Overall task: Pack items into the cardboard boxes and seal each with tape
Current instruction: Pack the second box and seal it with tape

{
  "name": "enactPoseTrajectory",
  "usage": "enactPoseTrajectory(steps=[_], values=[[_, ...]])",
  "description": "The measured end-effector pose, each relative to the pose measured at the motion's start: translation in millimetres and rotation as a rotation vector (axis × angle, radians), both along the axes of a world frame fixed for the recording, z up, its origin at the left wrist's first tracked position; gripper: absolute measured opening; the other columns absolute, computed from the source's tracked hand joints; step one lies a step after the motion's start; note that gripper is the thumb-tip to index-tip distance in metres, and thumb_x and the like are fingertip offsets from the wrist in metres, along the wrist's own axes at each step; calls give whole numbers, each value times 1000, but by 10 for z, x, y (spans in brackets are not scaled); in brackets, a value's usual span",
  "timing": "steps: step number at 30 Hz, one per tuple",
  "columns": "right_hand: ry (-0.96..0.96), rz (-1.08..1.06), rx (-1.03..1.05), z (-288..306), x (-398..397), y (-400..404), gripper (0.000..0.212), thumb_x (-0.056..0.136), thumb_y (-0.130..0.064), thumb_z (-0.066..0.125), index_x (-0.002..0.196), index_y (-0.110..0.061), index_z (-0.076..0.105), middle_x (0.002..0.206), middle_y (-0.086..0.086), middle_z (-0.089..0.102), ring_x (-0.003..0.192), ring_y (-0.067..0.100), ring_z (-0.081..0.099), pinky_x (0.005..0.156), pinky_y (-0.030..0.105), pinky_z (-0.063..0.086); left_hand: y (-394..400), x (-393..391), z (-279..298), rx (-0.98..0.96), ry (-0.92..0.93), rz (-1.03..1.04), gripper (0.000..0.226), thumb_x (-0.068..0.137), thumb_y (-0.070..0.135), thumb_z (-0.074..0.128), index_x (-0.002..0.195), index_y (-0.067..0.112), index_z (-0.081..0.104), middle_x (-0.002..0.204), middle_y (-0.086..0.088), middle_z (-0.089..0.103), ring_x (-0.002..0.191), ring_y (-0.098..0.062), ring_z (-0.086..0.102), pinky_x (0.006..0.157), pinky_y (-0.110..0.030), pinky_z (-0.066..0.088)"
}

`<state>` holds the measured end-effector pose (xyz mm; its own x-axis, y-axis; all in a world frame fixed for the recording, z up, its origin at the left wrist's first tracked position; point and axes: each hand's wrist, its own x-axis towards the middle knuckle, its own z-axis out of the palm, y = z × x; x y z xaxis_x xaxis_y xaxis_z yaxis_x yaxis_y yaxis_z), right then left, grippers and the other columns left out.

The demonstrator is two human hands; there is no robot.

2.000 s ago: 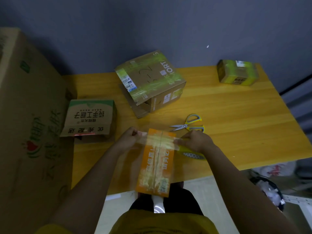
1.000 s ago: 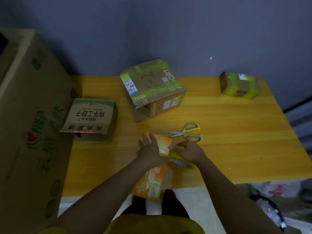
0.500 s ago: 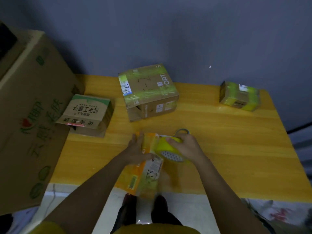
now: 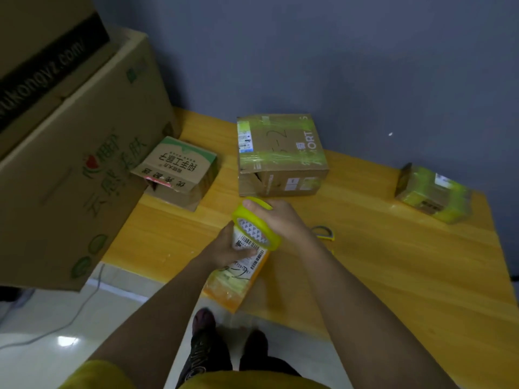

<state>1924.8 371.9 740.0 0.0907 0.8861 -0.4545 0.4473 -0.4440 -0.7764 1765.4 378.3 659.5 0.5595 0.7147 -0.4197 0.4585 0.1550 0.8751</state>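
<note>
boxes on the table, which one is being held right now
The orange box at the table's near edge: the left hand grips it. The other boxes sit untouched farther back.

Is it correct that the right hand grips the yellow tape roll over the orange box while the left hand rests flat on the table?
Not quite. In the head view the left hand is not on the table; it holds the orange box. The right hand does grip the tape roll over that box.
</note>
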Motion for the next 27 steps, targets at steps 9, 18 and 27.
enactPoseTrajectory(steps=[9, 18, 27], values=[[-345, 140, -121, 97, 550, -383, 62, 82, -72, 50, 76, -11, 60, 79, 22, 58, 72, 31, 58, 64, 41, 46, 108, -117, -255, -53, 185, 12, 113, 74, 61, 71, 154, 22, 2, 161, 0, 5, 148, -24, 10, 114, -46, 26], [-576, 126, -330, -663, 710, -577, 66, 86, -71, 44, 90, -9, 68, 81, 9, 63, 75, 23, 63, 59, 31, 42, 140, -37, -229, -62, 162, 1, 108, 81, 45, 69, 154, 17, -6, 161, 0, -8, 148, -22, -1, 117, -45, 18], [-676, 127, -319, -825, 483, -482, 48, 94, -58, 43, 68, -18, 51, 64, -2, 42, 61, 16, 46, 57, 26, 41, -160, 148, -127, 745, 701, -98, 78, 81, 76, 30, 140, 27, 40, 147, -15, 29, 130, -36, 34, 106, -56, 28]])
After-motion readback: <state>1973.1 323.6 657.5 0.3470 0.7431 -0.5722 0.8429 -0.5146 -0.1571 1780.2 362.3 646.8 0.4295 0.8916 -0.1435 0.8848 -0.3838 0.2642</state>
